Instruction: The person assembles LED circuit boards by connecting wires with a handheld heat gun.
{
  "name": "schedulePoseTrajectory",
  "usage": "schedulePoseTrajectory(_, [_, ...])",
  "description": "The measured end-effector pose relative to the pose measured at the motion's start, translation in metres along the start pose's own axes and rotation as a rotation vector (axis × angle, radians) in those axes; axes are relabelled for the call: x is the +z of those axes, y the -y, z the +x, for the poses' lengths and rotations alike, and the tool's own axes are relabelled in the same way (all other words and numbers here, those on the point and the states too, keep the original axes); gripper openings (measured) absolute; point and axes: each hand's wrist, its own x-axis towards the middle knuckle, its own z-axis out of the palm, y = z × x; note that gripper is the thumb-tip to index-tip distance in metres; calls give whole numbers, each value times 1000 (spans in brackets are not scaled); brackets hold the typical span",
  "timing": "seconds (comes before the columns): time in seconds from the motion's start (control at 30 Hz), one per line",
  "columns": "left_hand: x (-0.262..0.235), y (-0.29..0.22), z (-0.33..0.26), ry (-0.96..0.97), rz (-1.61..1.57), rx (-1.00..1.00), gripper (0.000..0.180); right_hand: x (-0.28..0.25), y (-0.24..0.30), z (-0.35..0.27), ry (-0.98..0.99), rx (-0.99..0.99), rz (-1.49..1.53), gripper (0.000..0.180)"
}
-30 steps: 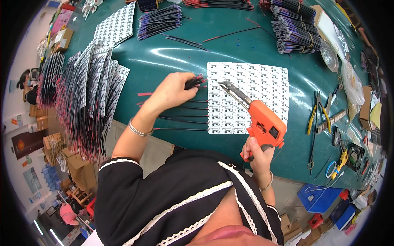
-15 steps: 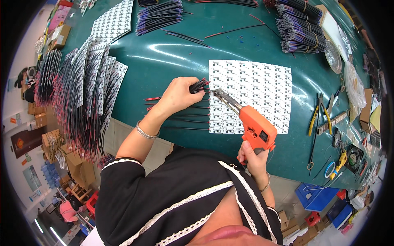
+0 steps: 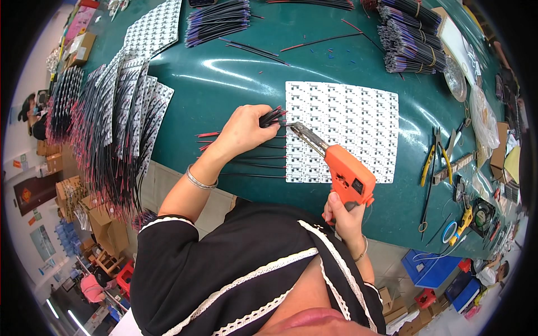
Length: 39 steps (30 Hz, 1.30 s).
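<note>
A white circuit board panel (image 3: pixel 358 134) with rows of small components lies flat on the green table. My left hand (image 3: pixel 249 130) is closed around a bunch of black wires (image 3: pixel 272 117) with red ends, at the panel's left edge. In my right hand (image 3: pixel 346 215) is an orange soldering gun (image 3: pixel 350 176), gripped by its handle. Its metal tip meets the panel's left edge, close by my left fingertips. Below my left hand, several black wires (image 3: pixel 258 166) run from that edge out to the left. How the wire at the tip is joined is too small to tell.
Panels with hanging wires (image 3: pixel 120 123) are stacked at the left. Wire bundles (image 3: pixel 217 23) lie at the back, with more tied bundles (image 3: pixel 412 42) at back right. Yellow-handled pliers (image 3: pixel 428 165), a small fan (image 3: pixel 485 217) and a clear plastic bag (image 3: pixel 483 117) are at the right.
The soldering gun's body has shifted very slightly left with my right hand. My left hand and the panel stay where they were.
</note>
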Motion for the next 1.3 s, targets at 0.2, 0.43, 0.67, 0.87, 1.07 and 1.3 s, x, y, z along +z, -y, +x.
schedulePoseTrajectory(0.2, [-3, -1, 1, 7, 17, 22, 20, -4, 0, -2, 16, 6, 62, 22])
schedulePoseTrajectory(0.43, [-14, -4, 13, 87, 76, 162, 19, -2, 0, -2, 12, 16, 71, 23])
schedulePoseTrajectory(0.67, [-17, -7, 20, 160, 127, 258, 14, -3, -1, -2, 21, 40, 28, 21])
schedulePoseTrajectory(0.87, [-16, -4, 21, 152, 161, 312, 14, -5, 0, -5, -18, 19, 118, 25])
schedulePoseTrajectory(1.07, [-16, -2, 20, 163, 157, 307, 16, -18, 12, -19, -113, -141, 172, 33])
schedulePoseTrajectory(1.3, [-14, -1, 22, 164, 124, 314, 21, -61, 37, -62, -541, -439, -5, 38])
